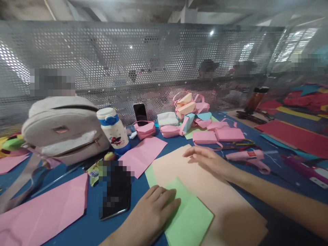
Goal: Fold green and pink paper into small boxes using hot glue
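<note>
My left hand (156, 208) lies on a light green sheet of paper (194, 212), its fingers resting flat across the left part of it. That green sheet is on top of large peach sheets (217, 194), and another green edge shows beneath them at the left. My right hand (207, 159) is over the far right part of the peach sheets, its fingers stretched out and holding nothing. Whether its fingertips touch the paper I cannot tell. Beyond it lie small pink folded-paper bags (205, 137). A pink glue gun (246, 156) lies to its right.
A black phone (116, 194), pink paper (51, 208) and a white bottle (112, 131) are at the left, before a white backpack (66, 128). Red sheets (294, 135) lie at the right. A perforated metal screen (153, 51) stands behind the blue table (79, 225).
</note>
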{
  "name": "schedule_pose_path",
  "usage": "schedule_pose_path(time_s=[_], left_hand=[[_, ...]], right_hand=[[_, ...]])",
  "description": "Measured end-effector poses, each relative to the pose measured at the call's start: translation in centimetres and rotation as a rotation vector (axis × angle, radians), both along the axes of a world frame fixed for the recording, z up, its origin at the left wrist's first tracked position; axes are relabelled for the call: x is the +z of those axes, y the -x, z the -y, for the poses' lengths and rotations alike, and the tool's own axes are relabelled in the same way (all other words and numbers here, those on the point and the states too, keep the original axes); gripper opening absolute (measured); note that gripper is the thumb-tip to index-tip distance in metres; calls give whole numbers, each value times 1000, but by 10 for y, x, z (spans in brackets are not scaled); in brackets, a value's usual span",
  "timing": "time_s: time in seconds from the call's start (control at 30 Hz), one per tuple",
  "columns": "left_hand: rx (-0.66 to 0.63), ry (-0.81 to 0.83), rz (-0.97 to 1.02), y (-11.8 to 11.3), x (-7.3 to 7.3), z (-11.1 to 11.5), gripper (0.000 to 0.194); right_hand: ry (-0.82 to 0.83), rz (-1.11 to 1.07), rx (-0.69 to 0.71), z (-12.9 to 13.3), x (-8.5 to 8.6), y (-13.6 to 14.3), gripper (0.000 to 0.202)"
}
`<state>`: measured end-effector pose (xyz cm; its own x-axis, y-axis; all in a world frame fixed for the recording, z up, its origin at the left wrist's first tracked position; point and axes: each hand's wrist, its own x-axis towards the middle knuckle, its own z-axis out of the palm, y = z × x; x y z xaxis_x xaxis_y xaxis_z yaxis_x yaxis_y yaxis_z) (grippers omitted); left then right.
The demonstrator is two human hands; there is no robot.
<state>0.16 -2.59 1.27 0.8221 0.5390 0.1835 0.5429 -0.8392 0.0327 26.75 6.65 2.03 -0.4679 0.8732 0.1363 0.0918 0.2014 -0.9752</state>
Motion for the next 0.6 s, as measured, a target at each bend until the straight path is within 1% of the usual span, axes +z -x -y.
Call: schedule_pose_path(time_s=[0.07,0.1,0.13,0.2,0.27,0.3,0.37,0.47,0.6], left_hand=[[-1,25,18,-2,0,-3,31],[-1,39,20,-3,0,-4,31],[-3,52,20,-3,0,-5,30],[-2,70,20,-3,-2,-5,31],[-1,76,17,-2,-4,-5,32],[1,81,13,-2,-5,-4,33],[8,93,12,-1,-7,-3,37],[22,120,21,1,-9,-1,42],[19,167,37,4,-9,0,46]], right_hand=[[14,14,38,1,-7,-10,26],[-4,59,51,3,-10,-13,26],[-43,134,57,5,-12,-16,24],[-166,354,37,8,-12,-16,20],[-265,547,6,9,-8,-11,12],[-289,606,-5,8,-6,-8,8],[-300,664,-3,5,-2,-1,6],[-315,701,33,0,1,5,13],[-350,714,56,1,7,-2,13]])
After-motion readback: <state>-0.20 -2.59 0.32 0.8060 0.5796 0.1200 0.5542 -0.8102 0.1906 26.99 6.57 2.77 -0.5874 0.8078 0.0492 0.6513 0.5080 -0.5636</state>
